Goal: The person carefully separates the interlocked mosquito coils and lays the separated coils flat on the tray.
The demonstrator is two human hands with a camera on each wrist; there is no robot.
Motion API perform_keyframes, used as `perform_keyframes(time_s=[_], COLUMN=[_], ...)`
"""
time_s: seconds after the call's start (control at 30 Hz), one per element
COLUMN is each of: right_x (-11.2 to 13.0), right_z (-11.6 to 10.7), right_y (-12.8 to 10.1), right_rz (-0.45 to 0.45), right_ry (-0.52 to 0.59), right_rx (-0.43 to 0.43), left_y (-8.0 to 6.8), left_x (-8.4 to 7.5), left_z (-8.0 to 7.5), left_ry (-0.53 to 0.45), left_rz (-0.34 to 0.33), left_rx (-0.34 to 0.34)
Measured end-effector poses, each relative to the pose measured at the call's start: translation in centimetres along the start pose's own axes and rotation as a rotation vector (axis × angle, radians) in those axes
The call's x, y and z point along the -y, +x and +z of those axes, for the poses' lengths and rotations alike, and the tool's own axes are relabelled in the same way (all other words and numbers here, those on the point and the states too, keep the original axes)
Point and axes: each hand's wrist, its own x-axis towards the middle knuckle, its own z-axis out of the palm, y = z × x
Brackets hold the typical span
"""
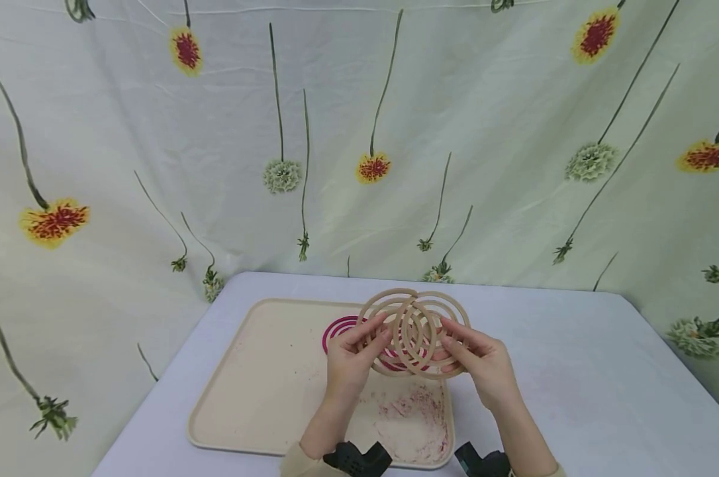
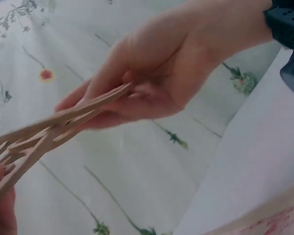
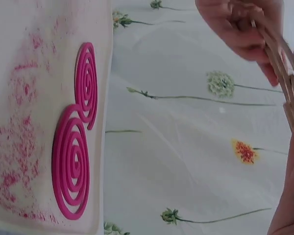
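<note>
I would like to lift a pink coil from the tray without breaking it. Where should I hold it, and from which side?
Take a pink coil by its outer ring, pinching opposite edges from above. It lies flat on the beige tray beside the second one, and its thin spiral turns look brittle, so the widest ring likely gives the safest hold. The tan coils are held likewise, by both hands at their rims.

A pale table [image 1: 574,371] bears a beige tray [image 1: 264,371], seemingly stained pink.
</note>
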Motion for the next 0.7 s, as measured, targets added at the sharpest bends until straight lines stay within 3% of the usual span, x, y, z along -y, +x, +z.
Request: perform_keyframes(time_s=[0.07,0.13,0.2,0.27,0.33,0.4,0.57,0.63,0.7], right_x=[-0.1,-0.1,0.0,0.2,0.5,0.9,1.6,1.7,1.7], right_z=[0.8,1.5,1.7,1.2,0.2,-1.0,-3.8,-4.3,-4.6], right_y=[-0.1,-0.2,-0.2,-0.2,-0.2,-0.2,-0.2,-0.2,-0.2], right_rz=[-0.012,-0.022,-0.039,-0.053,-0.069,-0.085,-0.096,-0.061,-0.019], right_ry=[0.026,0.023,-0.003,-0.036,-0.057,-0.074,-0.093,-0.073,-0.058], right_rx=[-0.101,-0.194,-0.228,-0.204,-0.121,-0.005,0.38,0.546,0.659], left_y=[-0.4,-0.8,-1.0,-1.0,-0.7,-0.3,0.8,1.0,1.0], left_x=[0.4,0.8,1.1,1.1,0.8,0.4,-0.7,-1.1,-1.3], left_z=[0.8,1.5,1.8,1.7,1.0,-0.1,-3.2,-4.1,-4.5], left_ry=[-0.022,-0.029,-0.025,-0.013,0.001,0.026,0.07,0.085,0.106], left_rz=[0.036,0.067,0.089,0.094,0.087,0.107,0.135,0.09,0.033], left_rx=[-0.057,-0.073,-0.046,0.034,0.156,0.321,0.727,0.83,0.888])
